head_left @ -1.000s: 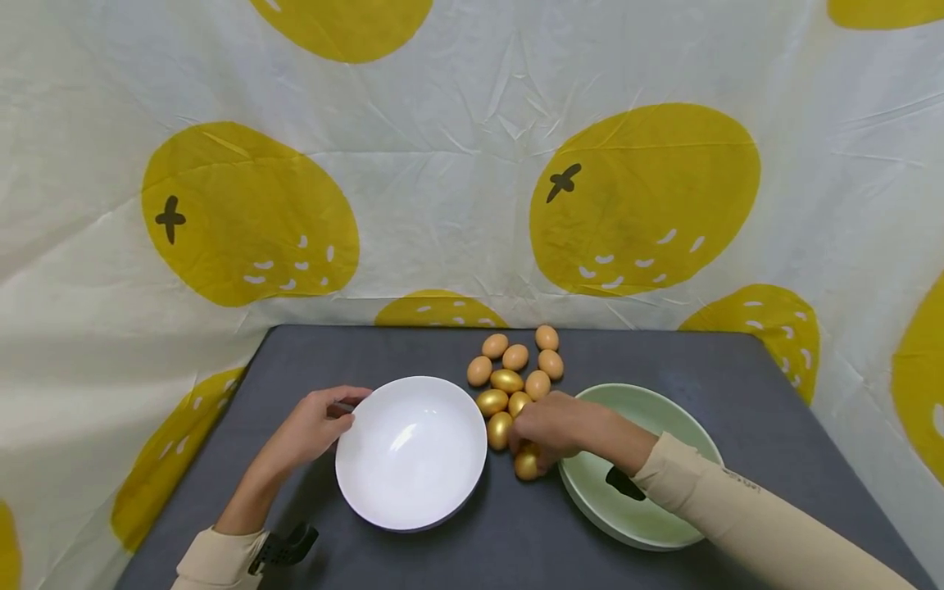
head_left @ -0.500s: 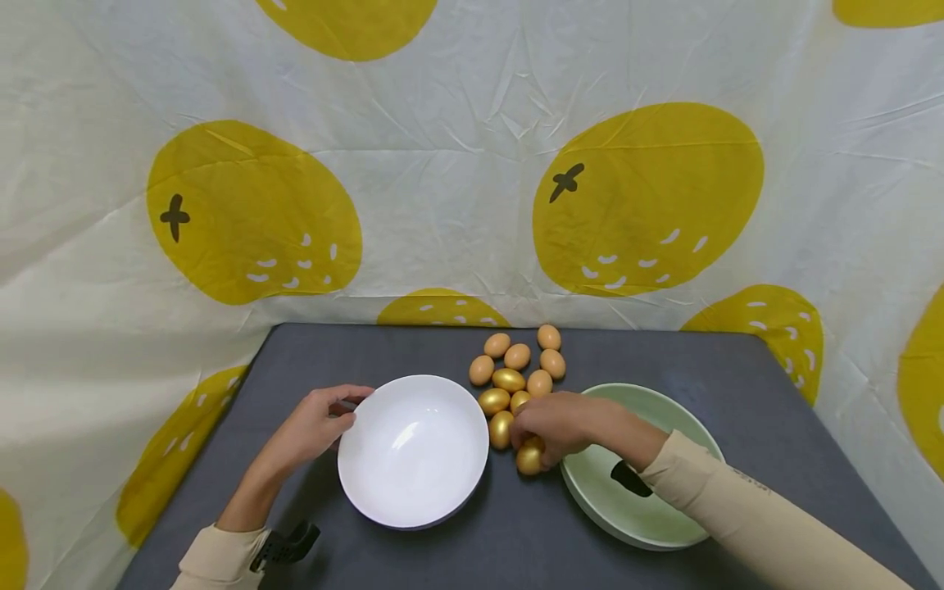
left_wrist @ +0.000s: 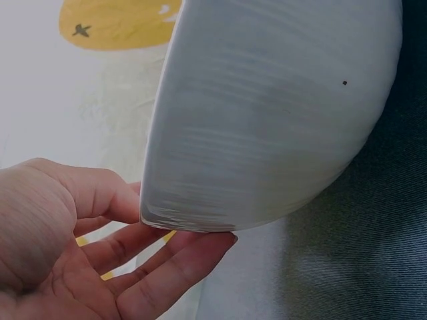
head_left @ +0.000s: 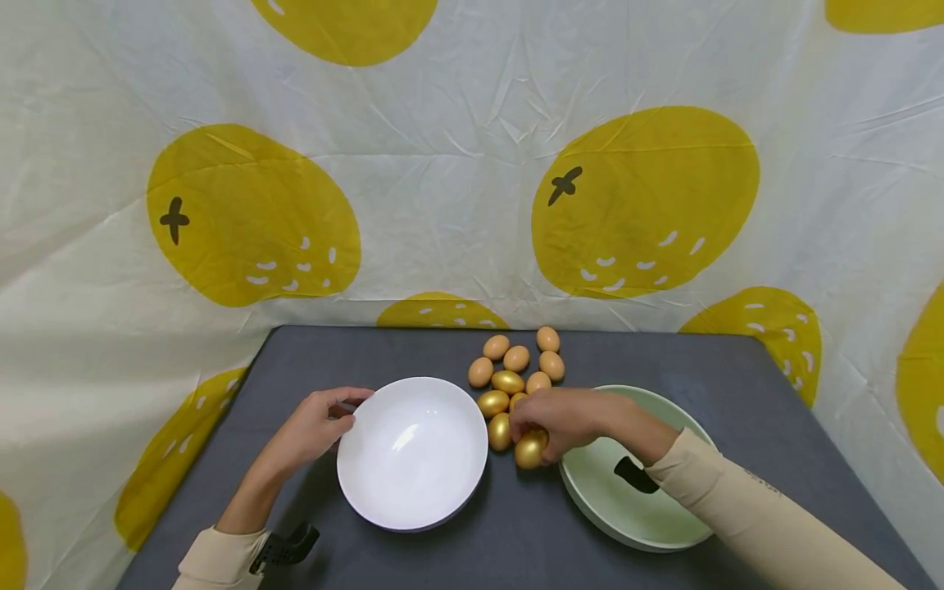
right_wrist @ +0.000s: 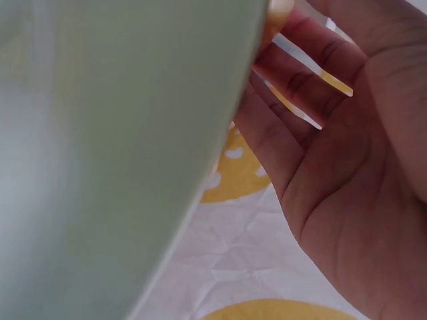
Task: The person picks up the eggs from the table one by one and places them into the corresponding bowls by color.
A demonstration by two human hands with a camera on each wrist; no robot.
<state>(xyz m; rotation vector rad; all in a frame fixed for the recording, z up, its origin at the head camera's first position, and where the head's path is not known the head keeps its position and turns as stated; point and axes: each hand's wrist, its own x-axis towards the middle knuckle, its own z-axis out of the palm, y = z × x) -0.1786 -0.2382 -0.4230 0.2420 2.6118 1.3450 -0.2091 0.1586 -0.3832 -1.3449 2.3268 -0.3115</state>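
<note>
My left hand (head_left: 322, 424) grips the left rim of a white bowl (head_left: 411, 459). In the left wrist view the thumb is at the rim and the fingers lie along the bowl's outer wall (left_wrist: 267, 120). Between the fingertips and thumb of my right hand (head_left: 568, 419) is a golden egg (head_left: 531, 448), just left of a green bowl (head_left: 634, 524). Other golden eggs (head_left: 499, 432) lie beside it, one partly hidden by the hand. In the right wrist view the green bowl's wall (right_wrist: 133, 133) covers most of the held egg (right_wrist: 277, 17).
Several brown eggs (head_left: 516, 358) lie behind the golden ones, toward the back edge of the dark table (head_left: 354, 352). The right forearm crosses over the green bowl. A white cloth (head_left: 457, 188) with yellow fruit prints hangs behind the table.
The golden egg in my right hand has moved slightly up and away from the table's front, showing more of itself. The left hand and white bowl have stayed put.
</note>
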